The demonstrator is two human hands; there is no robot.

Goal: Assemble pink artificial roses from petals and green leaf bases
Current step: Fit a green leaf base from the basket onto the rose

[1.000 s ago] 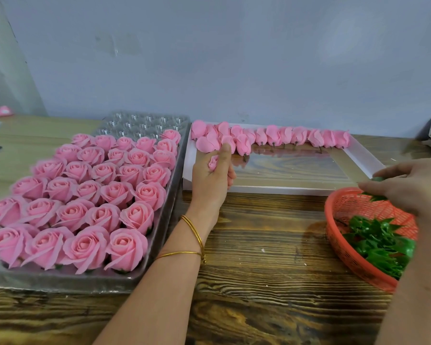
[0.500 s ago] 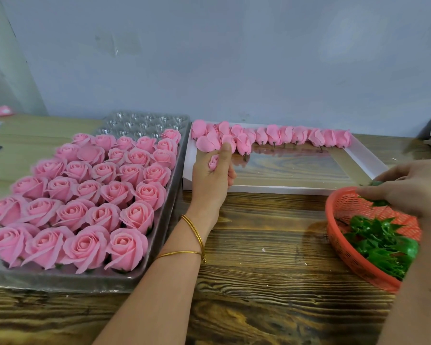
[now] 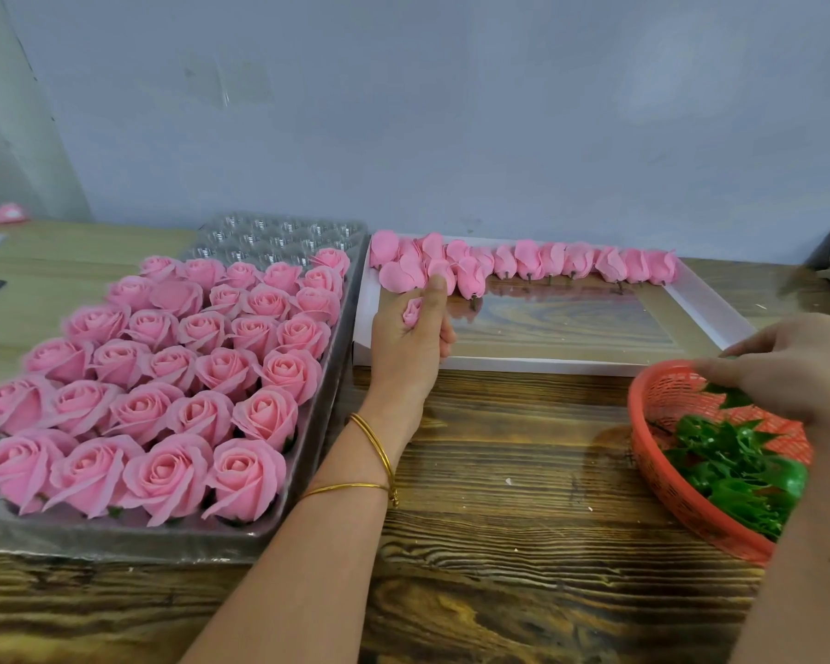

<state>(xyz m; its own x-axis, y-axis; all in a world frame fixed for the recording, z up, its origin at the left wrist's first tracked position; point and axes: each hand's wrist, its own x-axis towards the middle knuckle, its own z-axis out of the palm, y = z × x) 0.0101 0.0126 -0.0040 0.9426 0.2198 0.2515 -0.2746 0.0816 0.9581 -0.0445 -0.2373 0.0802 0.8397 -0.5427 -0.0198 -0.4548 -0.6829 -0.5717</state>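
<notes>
On the wooden table [image 3: 499, 472] my clear tray [image 3: 279, 232] sat at the left, packed with finished pink roses [image 3: 240, 371]. Just to its right was the white box [image 3: 523, 364] with a row of petal buds [image 3: 576, 258] along its far edge, and the orange basket [image 3: 667, 400] of green leaf bases [image 3: 734, 467] stood at the right. My left hand [image 3: 410, 347] lay over the box's near-left corner, fingers curled round one small bud [image 3: 412, 311], while my right hand [image 3: 796, 366] pinched a single leaf base [image 3: 734, 397] over the basket's far rim.

light: bright, even | shadows: soft | edges: wide-angle bend, slight blur
</notes>
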